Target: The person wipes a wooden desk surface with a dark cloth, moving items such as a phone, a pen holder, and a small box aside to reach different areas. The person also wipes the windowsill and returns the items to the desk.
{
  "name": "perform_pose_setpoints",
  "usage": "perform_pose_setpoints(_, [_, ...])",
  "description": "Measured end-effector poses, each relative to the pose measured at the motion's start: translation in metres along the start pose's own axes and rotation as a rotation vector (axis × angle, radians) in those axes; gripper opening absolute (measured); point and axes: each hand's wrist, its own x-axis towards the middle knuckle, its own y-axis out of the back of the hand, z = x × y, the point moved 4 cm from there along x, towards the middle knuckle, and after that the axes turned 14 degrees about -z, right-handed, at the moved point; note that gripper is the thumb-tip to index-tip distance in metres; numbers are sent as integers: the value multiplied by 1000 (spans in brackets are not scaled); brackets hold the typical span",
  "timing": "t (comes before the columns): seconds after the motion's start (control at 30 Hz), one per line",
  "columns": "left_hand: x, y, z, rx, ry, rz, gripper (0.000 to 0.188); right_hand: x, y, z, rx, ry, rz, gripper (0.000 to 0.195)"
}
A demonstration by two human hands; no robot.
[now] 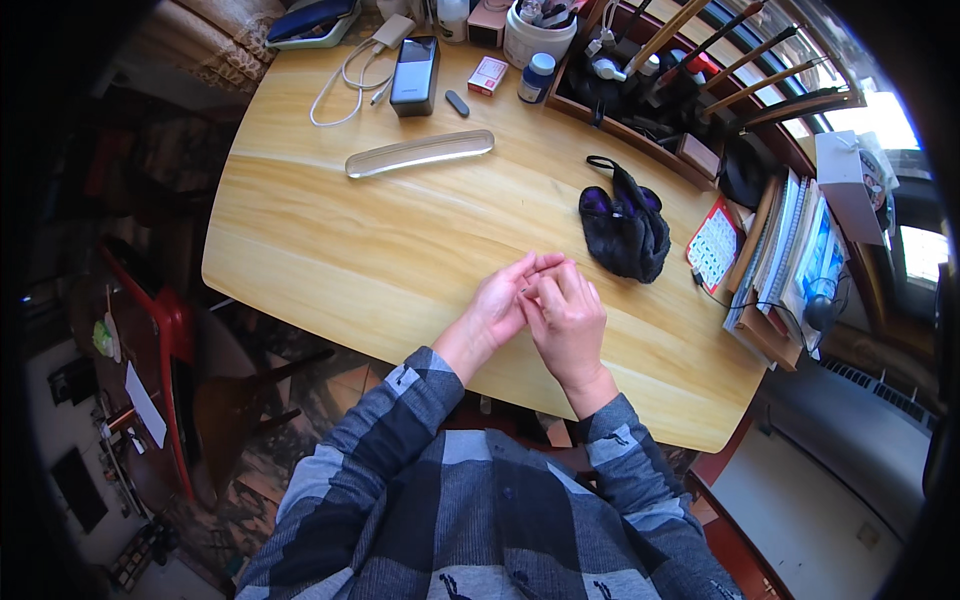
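My left hand [501, 304] is palm up with fingers partly curled, above the near part of the wooden desk [337, 255]. My right hand [566, 319] touches it, its fingertips pinched together over the left fingers. A tiny dark speck shows between the hands; whether they hold something small I cannot tell. To the right of the hands lies a black plush pouch [626, 240] with purple lining and a wrist loop. Farther off, a clear elongated case [420, 154] rests on the desk.
Along the far side stand a power bank [414, 79], a white cable [330, 90], a small red-and-white box [487, 76], a blue bottle [536, 79] and a white tub [536, 45]. A wooden organizer [630, 135] holds brushes. Notebooks [780, 255] stand at the right edge.
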Motion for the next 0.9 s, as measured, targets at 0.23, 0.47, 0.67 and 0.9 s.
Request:
perform_pose_setpoints(0.23, [5,2,2,-51,-19,-61,46,-2,6,14,176,-112,16,16])
perform_pose_setpoints(0.47, [0,-8,2,-94,-25,0,41,-3,25,32,269,-237,59,23])
perform_pose_setpoints(0.67, [-42,17,5,-92,-14,135,30,24,35,88,-249,-148,238,79])
perform_pose_setpoints(0.9, [-125,35,-7,-41,20,230,31,113,-9,121,-179,-23,188,70])
